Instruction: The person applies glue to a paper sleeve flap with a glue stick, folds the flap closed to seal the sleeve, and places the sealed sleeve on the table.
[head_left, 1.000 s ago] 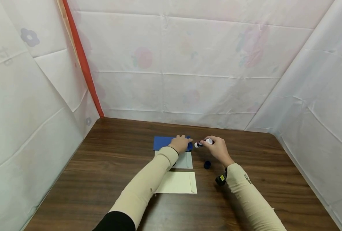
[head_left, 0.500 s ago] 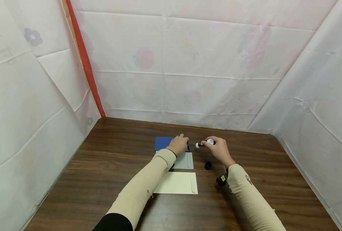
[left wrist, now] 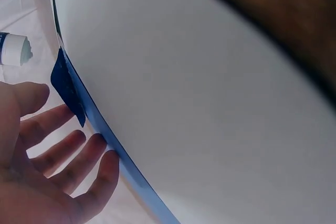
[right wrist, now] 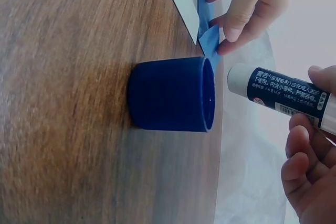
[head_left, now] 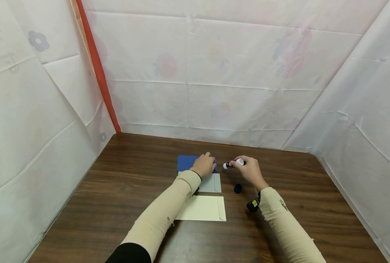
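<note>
Your glue stick [right wrist: 286, 95] is up above the worktop [head_left: 132, 182], held by the thumb and fingers of your right hand [head_left: 248, 168]. Its bare tip points toward the blue envelope's [head_left: 185, 162] flap [right wrist: 209, 39], near but not touching. Your left hand [head_left: 204, 165] touches that envelope with loosely spread fingers. The cap [right wrist: 168, 94] (open end up) stands near the grey envelope [head_left: 212, 182]. The cream envelope [head_left: 204, 208] lies nearest you.
</note>
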Demonstrator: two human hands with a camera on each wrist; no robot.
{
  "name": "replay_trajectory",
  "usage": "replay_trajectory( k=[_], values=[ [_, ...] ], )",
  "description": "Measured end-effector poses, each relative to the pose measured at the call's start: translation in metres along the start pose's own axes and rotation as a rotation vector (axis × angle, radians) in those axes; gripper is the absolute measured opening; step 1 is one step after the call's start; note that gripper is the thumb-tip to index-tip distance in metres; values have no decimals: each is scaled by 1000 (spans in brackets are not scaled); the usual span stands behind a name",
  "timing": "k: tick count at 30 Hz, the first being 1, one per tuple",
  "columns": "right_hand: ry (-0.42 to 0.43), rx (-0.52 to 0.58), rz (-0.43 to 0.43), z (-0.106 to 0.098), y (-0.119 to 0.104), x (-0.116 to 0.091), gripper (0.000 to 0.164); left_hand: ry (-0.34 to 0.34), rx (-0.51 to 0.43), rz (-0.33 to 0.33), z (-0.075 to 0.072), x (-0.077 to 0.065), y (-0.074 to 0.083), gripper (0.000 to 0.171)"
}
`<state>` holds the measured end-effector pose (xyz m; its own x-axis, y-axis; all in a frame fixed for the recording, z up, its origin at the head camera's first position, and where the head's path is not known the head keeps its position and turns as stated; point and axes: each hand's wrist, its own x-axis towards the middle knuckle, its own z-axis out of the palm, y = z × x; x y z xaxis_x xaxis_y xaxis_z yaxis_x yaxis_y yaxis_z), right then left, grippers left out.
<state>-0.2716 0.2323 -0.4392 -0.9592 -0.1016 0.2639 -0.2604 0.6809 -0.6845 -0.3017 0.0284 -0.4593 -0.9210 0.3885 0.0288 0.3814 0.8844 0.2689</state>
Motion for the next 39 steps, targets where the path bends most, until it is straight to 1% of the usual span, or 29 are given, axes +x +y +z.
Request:
replay_trajectory(
  k=[2,5,11,17,20,24,30,31,34,39],
  values=[
    [-1,2,-1,0,0,0,32,2,8,3,0,0,0,29],
    [-6,2,0,1,0,1,32,-13,27,4,-1,-1,0,30],
    [-16,11,5,3,0,2,30,-87,92,-14,-4,-3,2,36],
    [-29,-2,0,3,2,2,29,-147,130,-40,-2,2,5,42],
    [-34,-6,7,2,2,1,29,-161,131,-58,1,5,6,43],
    [-36,-15,11,2,2,0,30,-171,104,-82,3,8,7,45],
    [-24,-17,-9,2,1,1,30,-150,74,-97,3,13,9,38],
    [-23,-15,-12,2,0,1,29,-149,76,-100,4,14,9,38],
    [-20,-12,-16,2,-1,2,29,-175,101,-109,4,16,8,41],
    [-22,-13,-16,3,-1,4,29,-225,147,-117,-2,13,8,46]
  ],
)
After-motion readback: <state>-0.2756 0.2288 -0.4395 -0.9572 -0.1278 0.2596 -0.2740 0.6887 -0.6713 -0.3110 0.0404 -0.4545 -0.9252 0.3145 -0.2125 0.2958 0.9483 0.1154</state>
